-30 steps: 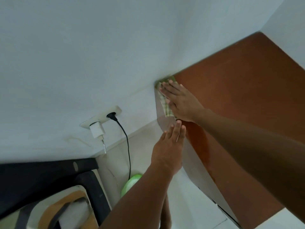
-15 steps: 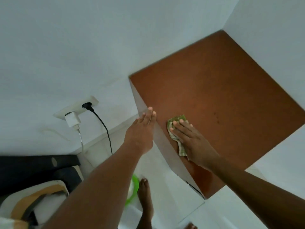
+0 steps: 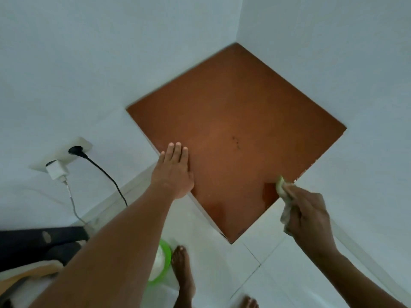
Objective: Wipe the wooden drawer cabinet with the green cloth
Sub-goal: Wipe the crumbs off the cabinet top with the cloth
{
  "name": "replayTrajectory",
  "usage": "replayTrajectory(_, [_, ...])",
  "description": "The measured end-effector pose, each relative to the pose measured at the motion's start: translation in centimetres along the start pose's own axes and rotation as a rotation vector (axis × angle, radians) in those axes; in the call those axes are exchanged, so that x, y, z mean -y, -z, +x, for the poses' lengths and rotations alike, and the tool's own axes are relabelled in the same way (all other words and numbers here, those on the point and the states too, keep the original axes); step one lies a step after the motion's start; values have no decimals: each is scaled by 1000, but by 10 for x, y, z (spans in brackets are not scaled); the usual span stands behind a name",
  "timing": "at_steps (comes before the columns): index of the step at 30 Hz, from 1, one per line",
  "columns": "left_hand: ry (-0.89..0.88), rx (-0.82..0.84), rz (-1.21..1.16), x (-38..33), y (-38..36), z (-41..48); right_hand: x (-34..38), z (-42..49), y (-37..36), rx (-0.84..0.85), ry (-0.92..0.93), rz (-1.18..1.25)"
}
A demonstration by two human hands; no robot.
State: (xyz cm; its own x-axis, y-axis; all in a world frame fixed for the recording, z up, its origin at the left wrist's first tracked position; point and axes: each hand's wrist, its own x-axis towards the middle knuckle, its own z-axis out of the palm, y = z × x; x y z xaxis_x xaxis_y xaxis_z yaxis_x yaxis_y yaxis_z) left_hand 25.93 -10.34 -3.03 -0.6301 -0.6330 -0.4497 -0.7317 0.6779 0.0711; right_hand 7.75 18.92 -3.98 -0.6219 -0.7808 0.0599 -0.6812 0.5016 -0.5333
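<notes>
I look straight down on the reddish-brown top of the wooden drawer cabinet (image 3: 233,121), which stands in a corner between two white walls. My left hand (image 3: 174,171) lies flat on the top near its left edge, fingers together, holding nothing. My right hand (image 3: 308,213) is closed around the bunched green cloth (image 3: 281,188) at the cabinet's near right edge; the cloth's tip touches the wood. A wet-looking sheen shows on the surface beside the cloth. The drawers are hidden from this angle.
A wall socket (image 3: 64,156) holds a white charger (image 3: 56,172) and a black plug with its cable (image 3: 104,174). A green bowl (image 3: 163,266) sits on the white tiled floor beside my bare foot (image 3: 183,272). Dark furniture (image 3: 33,243) fills the lower left.
My right hand dragged the cloth from the far left corner across the top to the near right edge and bunched it. My left hand shifted from the cabinet's side onto its top.
</notes>
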Motion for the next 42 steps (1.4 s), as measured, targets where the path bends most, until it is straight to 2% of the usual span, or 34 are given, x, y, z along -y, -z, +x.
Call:
replayTrajectory(4, [-41,43,-77,-33,-21,12,66,90,-10,-120,49,31])
replayTrajectory(6, [-29,60,-69,-35,-33,16,89,132,-32,-50,122,20])
replayTrajectory(9, [-35,57,-62,-31,-42,21,95,156,-81,128,218,-137])
replayTrajectory(12, [-52,63,-67,-28,-42,23,87,129,-101,132,180,-274])
replayTrajectory(21, [-59,-2,-67,-27,-48,20,52,-9,-61,237,142,-158])
replayTrajectory(22, [-57,-13,-60,-27,-50,19,47,-7,-52,197,137,-115])
replayTrajectory(25, [-49,-18,-45,-29,-49,18,27,29,-30,-87,46,-17])
replayTrajectory(27, [-42,-9,-28,-31,-47,19,12,74,-26,-195,-78,-109])
replayTrajectory(29, [-36,-13,-2,-33,-46,19,2,106,-36,-84,-99,-213])
replayTrajectory(32, [-24,-13,20,-34,-44,19,2,97,-50,104,-26,-289])
replayTrajectory(35, [23,16,33,-42,-41,17,11,50,-48,64,-26,-204])
replayTrajectory(38, [90,27,-21,-62,-38,15,12,22,-43,119,40,-173])
replayTrajectory(42, [88,54,-91,-100,-59,-22,6,27,-34,137,98,-263])
